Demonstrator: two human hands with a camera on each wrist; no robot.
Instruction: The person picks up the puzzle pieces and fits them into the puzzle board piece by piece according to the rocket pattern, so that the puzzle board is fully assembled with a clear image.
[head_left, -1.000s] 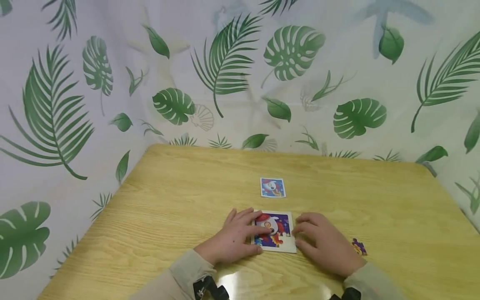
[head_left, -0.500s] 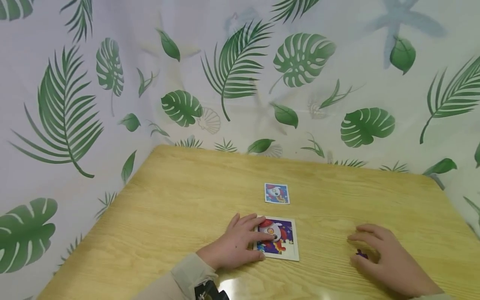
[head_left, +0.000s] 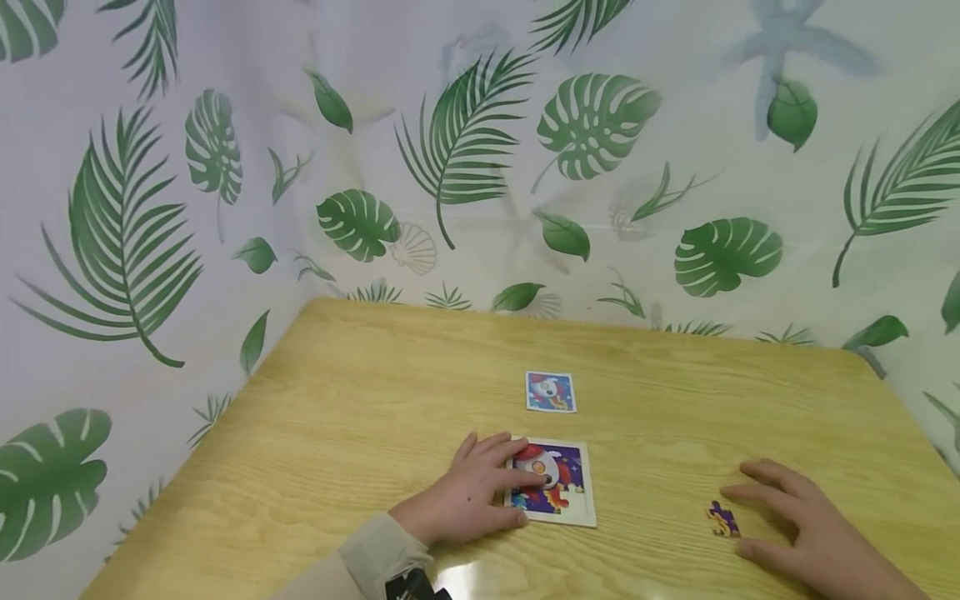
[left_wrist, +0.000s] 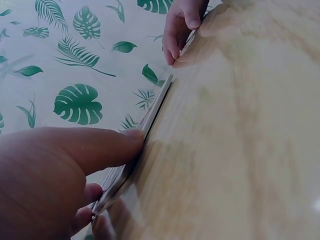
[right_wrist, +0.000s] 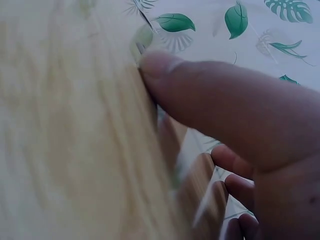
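Observation:
A square jigsaw puzzle (head_left: 591, 492) with a pale frame lies on the table, its picture a rocket on purple. A bare gap shows in its lower right part. My left hand (head_left: 472, 498) rests on its left side, index finger stretched over the picture. In the left wrist view, the thumb of that hand (left_wrist: 65, 160) touches the board's near edge. To the right, a loose purple and orange puzzle piece (head_left: 723, 520) lies on the wood. Beside it, my right hand (head_left: 806, 529) holds nothing, thumb and fingers spread around the piece's right side. The right wrist view hides the piece.
A small picture card (head_left: 551, 392) with the same rocket lies behind the puzzle. The wooden table (head_left: 375, 383) reaches back to a white curtain (head_left: 480, 275) printed with green leaves.
My right hand has left the puzzle's right edge and moved right, past the loose piece to its right side. The left hand has stayed on the puzzle. The head view has shifted slightly.

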